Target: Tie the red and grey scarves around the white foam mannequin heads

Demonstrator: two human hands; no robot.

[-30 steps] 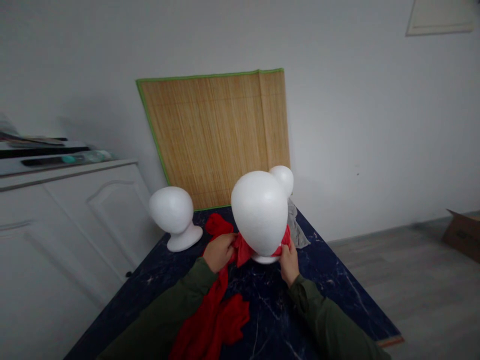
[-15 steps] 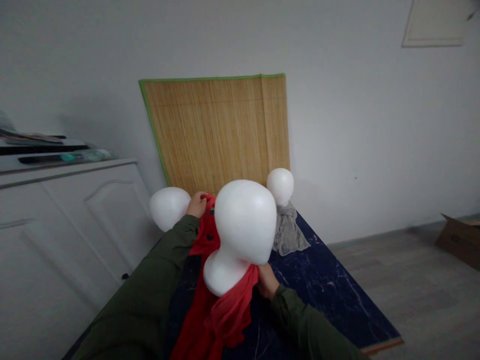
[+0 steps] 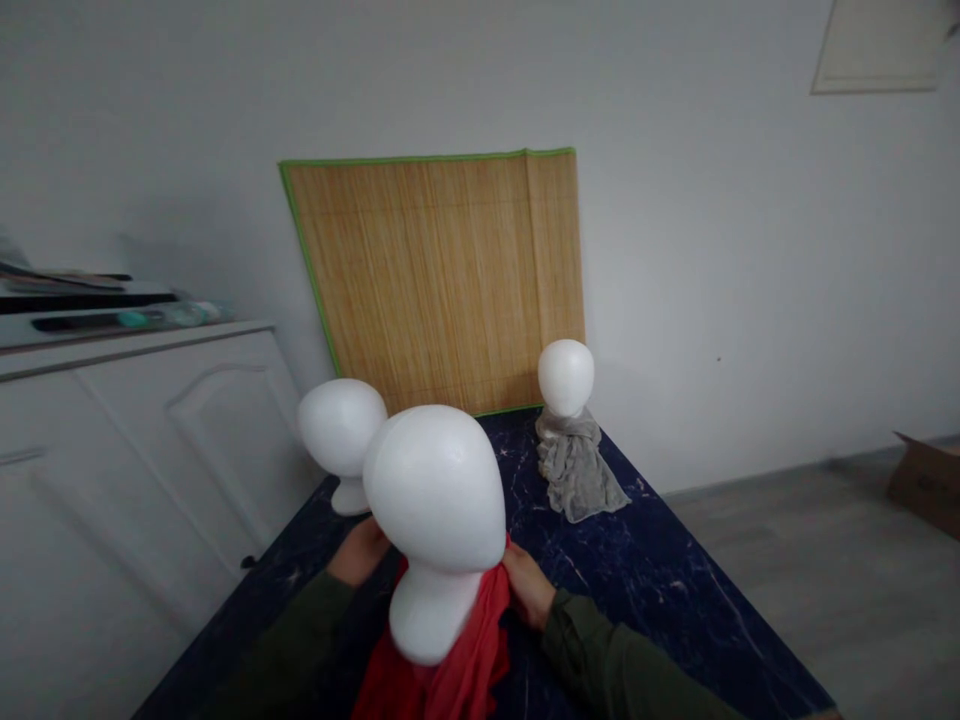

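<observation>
So the left hand (image 3: 361, 553) is now back in at 8 o'clock of the near white head (image 3: 437, 490) — grip hidden, can't tell — while the right hand (image 3: 529, 588) pinches the red scarf (image 3: 480, 640) at 4 o'clock, leaving cloth close on both sides, trailing toward 6.

"What stood between eight and nine o'clock?"
"A white cabinet (image 3: 217, 430) with a raised-panel front, cluttered on top."
"And the wall (image 3: 712, 220)?"
"Pale grey, dimly lit, with a green-edged bamboo mat (image 3: 435, 290) against it toward eleven and a cream panel (image 3: 874, 50) at two."
"The floor (image 3: 810, 580)?"
"Grey and wood-grained at four, a cardboard box (image 3: 926, 490) sitting nearer three."
"And the table (image 3: 652, 590)?"
"Dark blue, marble-veined, spreading toward five."
</observation>
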